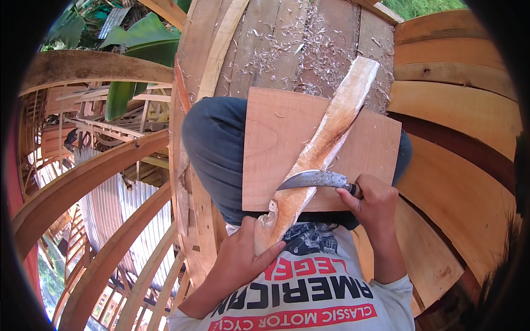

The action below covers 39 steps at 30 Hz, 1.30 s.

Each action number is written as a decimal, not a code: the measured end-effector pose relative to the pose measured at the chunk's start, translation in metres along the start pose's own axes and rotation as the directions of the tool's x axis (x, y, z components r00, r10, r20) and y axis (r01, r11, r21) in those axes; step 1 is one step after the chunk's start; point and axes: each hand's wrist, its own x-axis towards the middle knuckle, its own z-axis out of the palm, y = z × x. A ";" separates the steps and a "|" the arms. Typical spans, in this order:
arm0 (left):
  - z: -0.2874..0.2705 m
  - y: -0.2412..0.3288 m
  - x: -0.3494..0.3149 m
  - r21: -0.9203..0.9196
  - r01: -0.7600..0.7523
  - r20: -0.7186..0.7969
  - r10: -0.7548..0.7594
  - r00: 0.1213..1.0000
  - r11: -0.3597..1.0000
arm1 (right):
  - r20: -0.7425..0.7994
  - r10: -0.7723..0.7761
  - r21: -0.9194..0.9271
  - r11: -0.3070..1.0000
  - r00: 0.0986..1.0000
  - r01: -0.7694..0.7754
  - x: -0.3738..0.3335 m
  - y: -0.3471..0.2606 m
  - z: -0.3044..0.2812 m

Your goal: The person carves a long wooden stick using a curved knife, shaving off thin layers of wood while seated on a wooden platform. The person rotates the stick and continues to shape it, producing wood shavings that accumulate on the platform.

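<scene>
Head view: rests a long, pale, brown-streaked wooden strip [338, 121] slantwise on a flat, square, reddish-tan wooden board [279, 124], itself laid across dark blue trousers [214, 140]. Clasps the strip's near end in the left hand [238, 252], with the thumb pressed over the face. Curls the right hand [378, 203] round the dark handle of a curved, grey metal knife [314, 179], with the blade crosswise over the strip, just beyond a knotty notch [272, 206]. To pare well, probably best to hold the blade shallow, take thin curls and ease off near the notch, for fear of tearing or of reaching the left fingers. Beyond the board, note pale, curled wood shavings [316, 85] on a brown plank floor [262, 19].
</scene>
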 end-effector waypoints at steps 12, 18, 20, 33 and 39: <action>0.004 -0.009 -0.001 -0.018 -0.058 -0.084 0.056 0.995 0.998 | -0.007 0.140 0.062 0.988 0.990 -0.139 -0.004 -0.009 -0.047; 0.004 -0.013 -0.004 -0.005 -0.084 -0.066 0.083 0.994 0.996 | 0.020 0.010 -0.094 0.996 1.000 -0.008 0.000 -0.012 -0.011; 0.005 -0.019 -0.007 -0.029 -0.086 -0.067 0.083 0.994 0.996 | -0.156 0.050 -0.130 0.989 0.986 -0.071 0.005 0.008 -0.002; 0.006 -0.029 -0.003 -0.007 -0.160 -0.121 0.158 0.980 0.987 | 0.052 0.095 -0.074 0.993 0.994 -0.091 -0.007 -0.015 -0.011; 0.009 -0.034 -0.005 -0.079 -0.135 -0.114 0.126 0.985 0.988 | -0.249 0.517 0.026 0.849 0.819 -0.528 0.021 0.047 -0.059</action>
